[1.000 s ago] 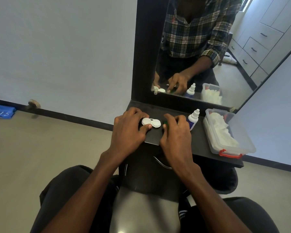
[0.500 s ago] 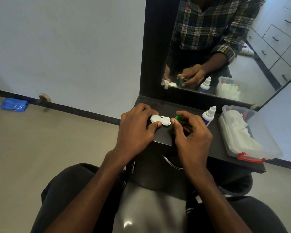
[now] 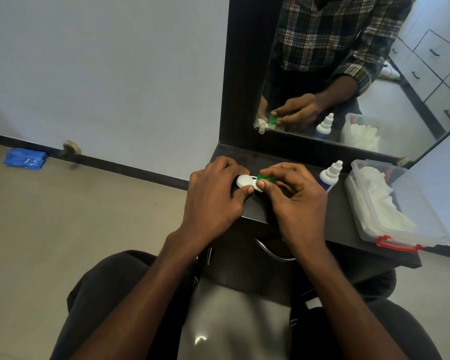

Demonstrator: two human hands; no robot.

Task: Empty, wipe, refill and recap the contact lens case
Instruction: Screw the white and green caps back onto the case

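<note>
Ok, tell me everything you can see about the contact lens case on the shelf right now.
The contact lens case is a small white plastic piece with two round wells joined side by side, lying flat on the dark shelf below the mirror. Its left well wears a white cap. A green cap sits at its right well, pinched by the right hand. The left hand holds the case's left end, thumb against its near edge.

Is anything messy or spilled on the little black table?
Nothing spilled that I can see. The contact lens case lies flat under the left hand, the right hand pinches the green cap, and the solution bottle stands upright. One oddity: a blue packet lies on the floor by the wall.
</note>
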